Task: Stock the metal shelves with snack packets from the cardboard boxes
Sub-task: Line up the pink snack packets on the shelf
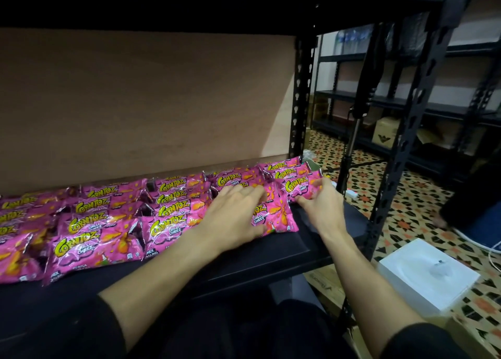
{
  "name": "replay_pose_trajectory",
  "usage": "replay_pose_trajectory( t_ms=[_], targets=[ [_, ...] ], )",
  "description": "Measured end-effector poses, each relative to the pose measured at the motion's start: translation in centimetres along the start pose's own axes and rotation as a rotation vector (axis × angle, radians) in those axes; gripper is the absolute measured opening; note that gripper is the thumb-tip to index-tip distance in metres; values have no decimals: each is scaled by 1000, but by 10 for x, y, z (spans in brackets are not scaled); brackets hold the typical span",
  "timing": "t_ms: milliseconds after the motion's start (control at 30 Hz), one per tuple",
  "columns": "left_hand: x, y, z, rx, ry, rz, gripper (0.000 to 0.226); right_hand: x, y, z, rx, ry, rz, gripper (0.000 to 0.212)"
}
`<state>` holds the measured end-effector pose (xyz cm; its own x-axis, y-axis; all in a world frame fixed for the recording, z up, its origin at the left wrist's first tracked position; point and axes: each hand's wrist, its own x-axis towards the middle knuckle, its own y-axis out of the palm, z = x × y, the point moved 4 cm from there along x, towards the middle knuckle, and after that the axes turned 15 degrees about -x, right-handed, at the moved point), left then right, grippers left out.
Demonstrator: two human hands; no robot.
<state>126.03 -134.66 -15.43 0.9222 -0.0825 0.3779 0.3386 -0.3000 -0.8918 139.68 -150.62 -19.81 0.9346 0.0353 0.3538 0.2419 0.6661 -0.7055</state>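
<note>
shelf corner [352,228]; packet [298,186] in right hand [322,209]

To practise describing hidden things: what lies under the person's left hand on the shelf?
The left hand lies flat on a pink Corntoz packet, whose right end shows past the hand. Its left part and logo start are covered, as is the black shelf directly beneath.

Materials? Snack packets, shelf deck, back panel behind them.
The snack packets: glossy plastic film, probably foil-lined; it is crinkled, with silver showing at the seams. The shelf deck: apparently metal, painted matte black, with a folded front edge. The back panel: matte brown board, hardboard or plywood; cannot tell which.
</note>
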Motion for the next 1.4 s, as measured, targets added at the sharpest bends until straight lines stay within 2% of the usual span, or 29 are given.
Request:
replay_pose_trajectory(
  t_ms=[233,467,633,767,900,967,1033,1200,1400],
  targets=[
    [-4,5,4,-26,17,-42,37,-4,-3,-3,23,-8,23,49],
    [-7,7,7,-108,29,-47,36,-17,-11,-7,57,-27,41,22],
    [-9,5,7,-156,27,-47,48,-28,-24,-6,59,-52,24,13],
    [-20,-8,13,-174,59,-114,47,-42,-28,7,50,-174,35,21],
    [-44,-31,33,-125,34,-156,40,-64,-18,38,-73,-549,155,40],
    [-59,-44,47,-93,5,-165,34,-72,-13,50,-153,-672,181,50],
    [-73,-53,60,-60,-28,-181,28,-75,-9,58,-222,-726,191,57],
    [-102,-58,77,57,-79,-142,31,-76,-2,66,-331,-766,233,60],
    [-103,-51,80,74,-69,-139,26,-76,4,69,-255,-783,187,57]
  ],
)
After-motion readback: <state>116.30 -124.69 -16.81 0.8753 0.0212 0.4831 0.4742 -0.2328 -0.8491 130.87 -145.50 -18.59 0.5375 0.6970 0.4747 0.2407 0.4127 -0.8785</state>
